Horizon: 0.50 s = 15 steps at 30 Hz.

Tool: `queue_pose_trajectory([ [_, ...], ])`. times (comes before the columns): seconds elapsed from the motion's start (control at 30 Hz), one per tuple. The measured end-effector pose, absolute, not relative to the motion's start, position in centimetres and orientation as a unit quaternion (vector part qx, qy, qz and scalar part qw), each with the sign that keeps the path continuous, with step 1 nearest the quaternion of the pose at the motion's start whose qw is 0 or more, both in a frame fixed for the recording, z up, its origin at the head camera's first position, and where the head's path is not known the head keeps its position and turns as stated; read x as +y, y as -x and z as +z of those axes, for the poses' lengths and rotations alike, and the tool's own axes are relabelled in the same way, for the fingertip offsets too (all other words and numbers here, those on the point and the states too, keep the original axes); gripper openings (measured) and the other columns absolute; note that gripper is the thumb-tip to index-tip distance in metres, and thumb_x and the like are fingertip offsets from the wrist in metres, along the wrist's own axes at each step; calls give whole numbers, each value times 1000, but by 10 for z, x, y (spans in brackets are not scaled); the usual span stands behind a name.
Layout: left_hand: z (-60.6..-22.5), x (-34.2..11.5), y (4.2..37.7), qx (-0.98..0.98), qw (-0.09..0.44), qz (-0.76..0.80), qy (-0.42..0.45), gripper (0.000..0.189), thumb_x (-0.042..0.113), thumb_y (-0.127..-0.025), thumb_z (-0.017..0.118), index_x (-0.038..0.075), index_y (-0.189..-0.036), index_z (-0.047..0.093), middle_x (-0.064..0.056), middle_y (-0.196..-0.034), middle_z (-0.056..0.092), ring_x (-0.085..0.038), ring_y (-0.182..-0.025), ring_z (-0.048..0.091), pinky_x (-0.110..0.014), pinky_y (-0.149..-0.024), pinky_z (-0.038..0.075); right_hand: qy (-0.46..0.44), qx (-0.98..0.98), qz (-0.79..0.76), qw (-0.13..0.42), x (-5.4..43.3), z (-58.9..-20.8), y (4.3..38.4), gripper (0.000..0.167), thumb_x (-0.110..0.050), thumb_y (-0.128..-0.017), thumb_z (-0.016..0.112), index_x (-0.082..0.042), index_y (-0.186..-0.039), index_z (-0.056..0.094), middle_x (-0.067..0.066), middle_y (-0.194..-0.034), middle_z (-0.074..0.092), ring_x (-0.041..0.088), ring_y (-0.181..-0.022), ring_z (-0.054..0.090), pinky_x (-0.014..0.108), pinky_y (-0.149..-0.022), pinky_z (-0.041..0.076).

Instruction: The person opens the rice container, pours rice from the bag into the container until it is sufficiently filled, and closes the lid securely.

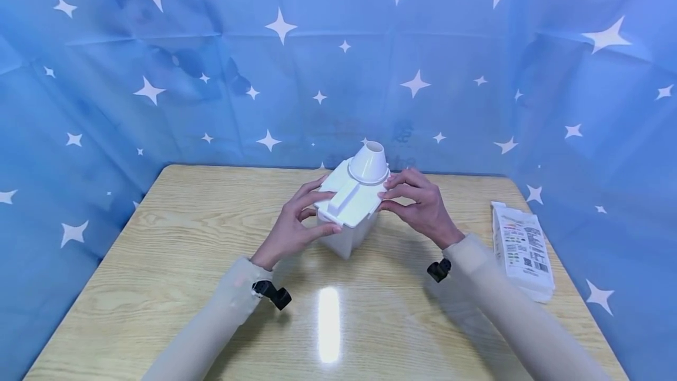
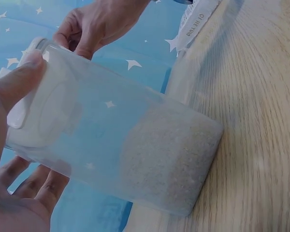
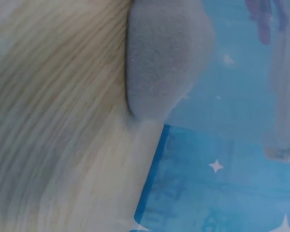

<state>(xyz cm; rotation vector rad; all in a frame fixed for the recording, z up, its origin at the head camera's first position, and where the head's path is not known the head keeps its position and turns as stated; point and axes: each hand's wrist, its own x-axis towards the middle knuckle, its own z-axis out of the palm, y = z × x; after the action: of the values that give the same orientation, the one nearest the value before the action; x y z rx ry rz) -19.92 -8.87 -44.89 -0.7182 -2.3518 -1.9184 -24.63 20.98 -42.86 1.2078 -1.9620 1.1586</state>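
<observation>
A clear, tall storage container (image 2: 104,113) stands on the table under a white lid (image 1: 361,206). On the lid sits a white cone-shaped cup (image 1: 368,164), narrow end up. Pale grains (image 2: 169,154) fill the lower part of the container, seen through its wall in the left wrist view. My left hand (image 1: 291,225) grips the container's top at the lid's left side, thumb at the near corner and fingers on the far side. At the lid's right edge, my right hand (image 1: 423,207) holds on with thumb and fingers; its fingertips are partly hidden.
A white printed bag (image 1: 522,251) lies near the right edge of the wooden table (image 1: 174,251). Behind the table hangs a blue cloth (image 1: 328,75) with white stars. Each wrist carries a small black camera (image 1: 272,294).
</observation>
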Motion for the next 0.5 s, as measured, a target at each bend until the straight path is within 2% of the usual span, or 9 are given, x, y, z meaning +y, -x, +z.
queue_pose_trajectory([
  [0.17, -451, -87, 200, -760, 14, -610, 225, 57, 27, -83, 87, 36, -135, 66, 16, -161, 38, -16, -140, 47, -45, -100, 57, -442, -739, 437, 259, 212, -427, 248, 44, 12, -58, 92, -8, -95, 82, 14, -101, 70, 26, -101, 60, 16, -89, 51],
  [0.3, -452, -88, 200, -764, 12, -606, 222, 59, 29, -83, 87, 37, -136, 64, 16, -162, 36, -18, -142, 46, -45, -101, 58, -436, -745, 443, 243, 212, -428, 244, 46, 13, -59, 92, -8, -99, 82, 15, -105, 69, 27, -104, 60, 16, -88, 51],
  [0.5, -454, -90, 200, -774, -4, -593, 220, 62, 28, -82, 88, 42, -137, 62, 18, -162, 34, -15, -143, 44, -48, -104, 56, -421, -780, 417, 204, 216, -425, 239, 40, 2, -67, 93, -15, -101, 81, 9, -110, 69, 22, -106, 59, 18, -86, 50],
])
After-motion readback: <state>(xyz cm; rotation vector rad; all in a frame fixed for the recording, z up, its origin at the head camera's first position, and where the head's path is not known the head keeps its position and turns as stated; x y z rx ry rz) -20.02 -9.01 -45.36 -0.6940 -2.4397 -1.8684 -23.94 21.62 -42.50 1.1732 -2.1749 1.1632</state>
